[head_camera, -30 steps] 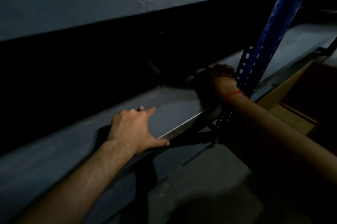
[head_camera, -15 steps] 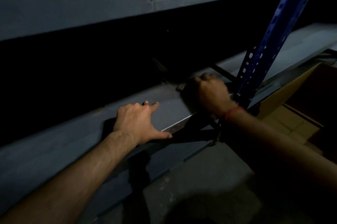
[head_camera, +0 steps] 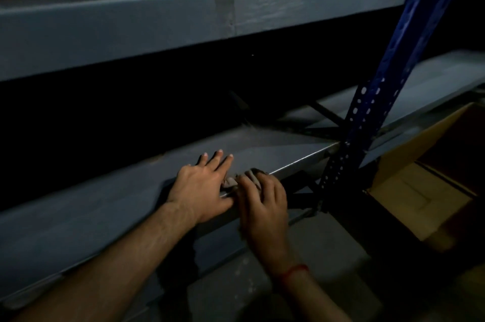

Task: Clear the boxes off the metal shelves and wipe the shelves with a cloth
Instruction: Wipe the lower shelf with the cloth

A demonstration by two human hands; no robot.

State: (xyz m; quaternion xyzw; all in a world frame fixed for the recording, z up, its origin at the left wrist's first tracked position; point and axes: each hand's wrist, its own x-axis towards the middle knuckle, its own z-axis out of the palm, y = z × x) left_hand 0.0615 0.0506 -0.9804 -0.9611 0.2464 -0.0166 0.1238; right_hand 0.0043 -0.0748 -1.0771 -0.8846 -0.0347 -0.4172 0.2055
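Head view: the right hand [head_camera: 262,198] has dragged the crumpled grey cloth [head_camera: 234,181] leftward, away from the blue perforated steel upright [head_camera: 367,101]. It now holds the cloth bunched under bent fingers on the front lip of the grey metal shelf [head_camera: 105,203]. There it touches the left hand [head_camera: 202,185], which lies flat with fingers spread. That stretch looks wiped. An open brown cardboard box [head_camera: 420,177] sits off the shelf. I can't read any writing.

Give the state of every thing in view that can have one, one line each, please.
left hand, flat on the lower shelf, fingers straight.
right hand, fingers curled on the cloth at the shelf's front edge.
cloth, bunched, pressed on the shelf edge.
lower shelf, no boxes on the visible part.
cardboard box, open, off the shelf, right of the blue upright.
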